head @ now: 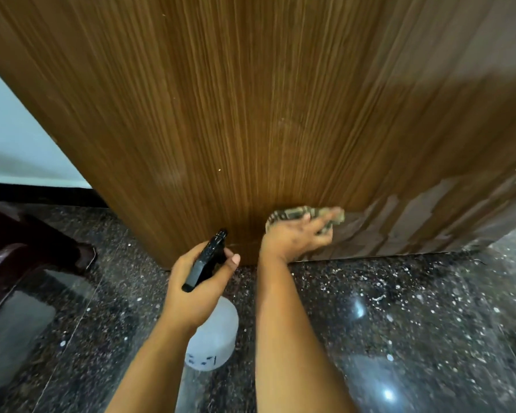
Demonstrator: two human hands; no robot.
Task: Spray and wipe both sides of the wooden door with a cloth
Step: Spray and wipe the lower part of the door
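Note:
The wooden door (251,114) fills the upper view, its brown grain running down to the floor. Wet streaks glisten on its lower right part. My right hand (295,236) presses a patterned greenish cloth (292,214) flat against the door near its bottom edge, fingers spread and blurred. My left hand (197,290) grips the black trigger head of a spray bottle (213,338), whose translucent white body hangs below the hand. The nozzle points at the door's lower left part.
A dark speckled stone floor (399,323) with white flecks lies below the door. Dark wooden furniture (27,248) stands at the left, close to the door's edge. A pale wall (12,129) shows behind it.

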